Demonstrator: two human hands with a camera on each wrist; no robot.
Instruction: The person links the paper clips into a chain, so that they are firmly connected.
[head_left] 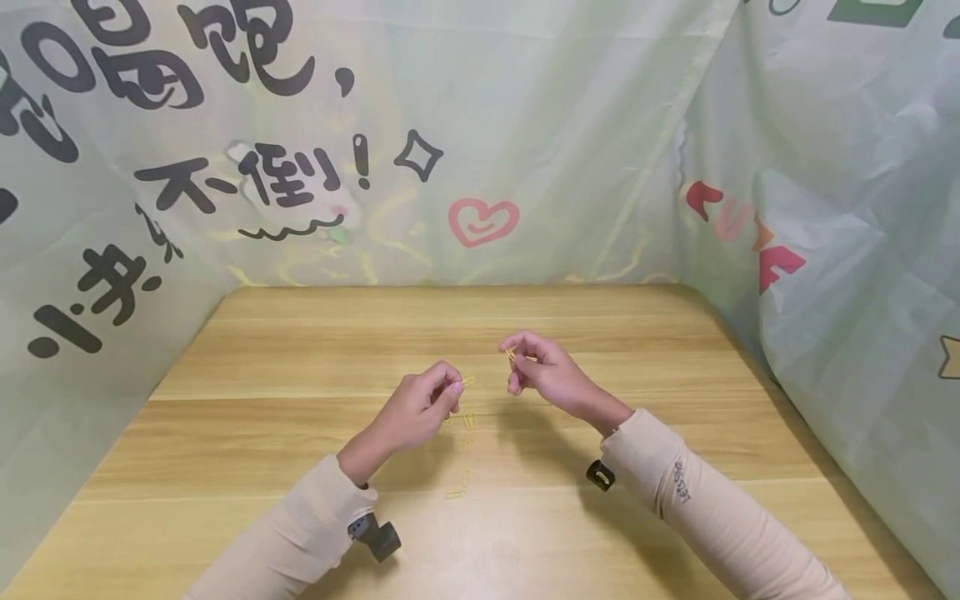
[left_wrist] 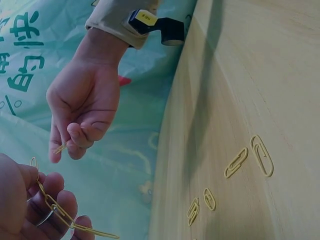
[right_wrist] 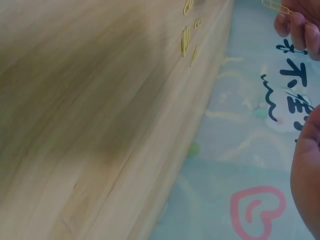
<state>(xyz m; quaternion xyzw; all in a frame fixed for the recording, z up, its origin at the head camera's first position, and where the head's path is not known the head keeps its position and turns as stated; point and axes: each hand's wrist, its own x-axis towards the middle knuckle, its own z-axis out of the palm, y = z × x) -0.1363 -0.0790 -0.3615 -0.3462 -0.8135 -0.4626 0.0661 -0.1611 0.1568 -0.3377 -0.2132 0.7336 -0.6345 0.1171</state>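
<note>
Held up over the table, my left hand (head_left: 420, 406) pinches a short chain of linked yellow paper clips (left_wrist: 100, 233). One end of that chain pokes out past the thumb and fingertips toward the right, and part of it lies across the fingers. Slightly farther from me, to the right, my right hand (head_left: 553, 379) holds a yellow paper clip (left_wrist: 60, 148) between thumb and fingertips, mostly covered by them. A gap separates the two hands. Several loose yellow paper clips (head_left: 469, 421) lie on the table below and beside the left hand.
The wood-grain table (head_left: 300, 333) is bordered at the back and sides by printed cloth (head_left: 570, 167). Small black cameras (head_left: 382, 537) sit at both wrists, by the beige sleeves (head_left: 307, 517). More loose clips (head_left: 455, 495) lie nearer the front.
</note>
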